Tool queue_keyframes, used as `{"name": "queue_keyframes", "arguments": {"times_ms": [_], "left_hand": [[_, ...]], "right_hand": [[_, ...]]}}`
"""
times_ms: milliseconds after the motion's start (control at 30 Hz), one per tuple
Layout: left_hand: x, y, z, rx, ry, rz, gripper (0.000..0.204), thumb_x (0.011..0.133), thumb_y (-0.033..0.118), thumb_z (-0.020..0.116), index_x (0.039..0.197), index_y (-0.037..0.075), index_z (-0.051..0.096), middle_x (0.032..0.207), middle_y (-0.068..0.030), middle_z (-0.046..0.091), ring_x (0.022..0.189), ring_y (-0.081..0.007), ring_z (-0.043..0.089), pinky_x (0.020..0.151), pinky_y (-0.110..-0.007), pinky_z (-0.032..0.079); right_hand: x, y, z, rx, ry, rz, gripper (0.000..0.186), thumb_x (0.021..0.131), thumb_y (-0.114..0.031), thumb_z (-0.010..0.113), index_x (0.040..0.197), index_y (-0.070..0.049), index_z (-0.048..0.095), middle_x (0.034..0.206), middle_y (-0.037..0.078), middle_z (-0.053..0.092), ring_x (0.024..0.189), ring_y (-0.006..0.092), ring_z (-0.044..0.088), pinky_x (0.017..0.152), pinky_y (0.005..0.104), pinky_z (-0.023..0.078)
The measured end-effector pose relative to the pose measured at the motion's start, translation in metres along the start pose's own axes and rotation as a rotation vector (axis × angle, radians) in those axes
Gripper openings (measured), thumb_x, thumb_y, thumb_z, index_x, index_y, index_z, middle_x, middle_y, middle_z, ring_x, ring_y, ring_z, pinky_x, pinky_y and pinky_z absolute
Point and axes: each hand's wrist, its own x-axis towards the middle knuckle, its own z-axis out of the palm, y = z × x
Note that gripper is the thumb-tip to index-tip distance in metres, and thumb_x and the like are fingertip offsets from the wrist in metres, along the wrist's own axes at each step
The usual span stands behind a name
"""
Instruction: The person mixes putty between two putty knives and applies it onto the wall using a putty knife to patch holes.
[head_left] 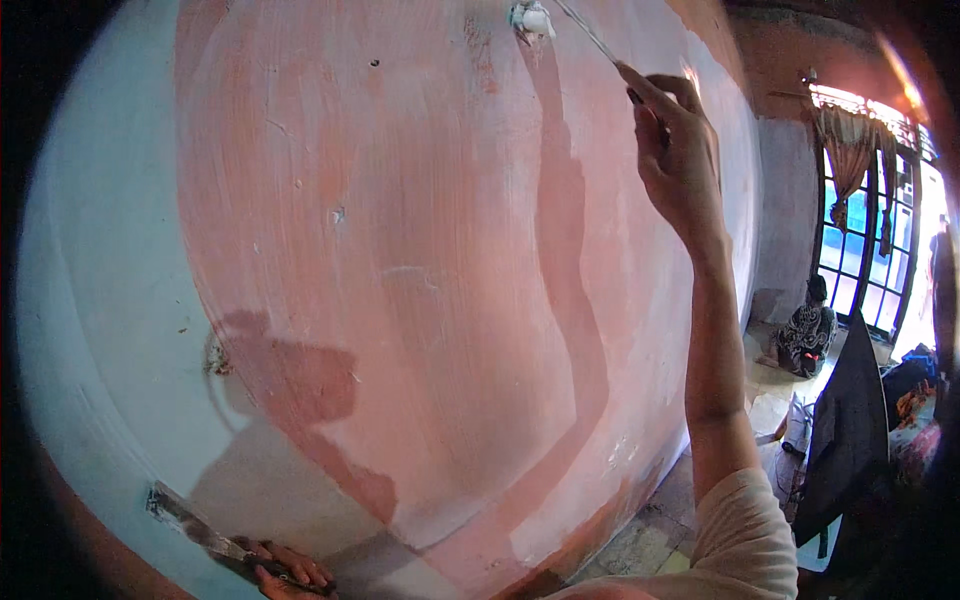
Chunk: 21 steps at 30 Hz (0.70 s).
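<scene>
My right hand (pixel 680 150) is raised at the upper right, its fingers closed around a slim putty knife (pixel 590 32) seen nearly edge-on. The knife's far end runs out of the top of the view. Just left of it, a lump of white putty (pixel 535 20) sits on the pink-and-white wall (pixel 420 220). Low on the left, my left hand (pixel 290 568) grips a wide-bladed scraper (pixel 205 535) with whitish smears on its blade. That blade points up and left, close to the pale part of the wall. The lower edge cuts off part of the left hand.
Small holes and chips mark the wall, such as a dark hole (pixel 375 63) and a rough patch (pixel 217 355). A person (pixel 808 330) sits on the floor near a barred window (pixel 865 220) at the right. A dark pointed panel (pixel 850 430) and piled belongings (pixel 912 400) stand nearer.
</scene>
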Motion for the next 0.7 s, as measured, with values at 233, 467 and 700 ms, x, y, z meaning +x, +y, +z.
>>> {"name": "queue_keyframes", "arguments": {"times_ms": [233,467,700], "left_hand": [[0.0,0.003,-0.006,-0.028,0.01,-0.032,0.041,0.097,0.041,0.041,0.12,0.009,0.056,0.069,-0.0081,0.054,0.038,-0.0145,0.029,0.033,-0.031,0.03],[-0.009,-0.005,0.015,0.177,0.53,0.048,0.045,0.097,0.046,0.041,0.123,0.011,0.051,0.074,-0.0092,0.054,0.044,-0.0151,0.035,0.036,-0.031,0.03],[0.018,0.011,-0.005,-0.451,-0.523,-0.402,0.037,0.1,0.039,0.037,0.12,0.014,0.055,0.062,-0.0048,0.05,0.037,-0.0137,0.026,0.033,-0.031,0.027]], "right_hand": [[0.019,0.004,0.016,-0.058,-0.015,-0.131,0.036,0.083,0.004,0.052,0.116,-0.005,0.063,0.105,0.021,0.059,0.077,0.0296,0.065,0.066,0.0371,0.052],[0.001,-0.016,0.028,-0.074,-0.074,-0.099,0.036,0.085,0.008,0.051,0.117,-0.003,0.062,0.103,0.015,0.057,0.072,0.0219,0.062,0.063,0.0337,0.051],[0.007,-0.015,0.002,-0.084,-0.065,-0.09,0.034,0.085,0.005,0.051,0.115,-0.005,0.063,0.105,0.017,0.059,0.073,0.0247,0.063,0.064,0.0351,0.052]]}}
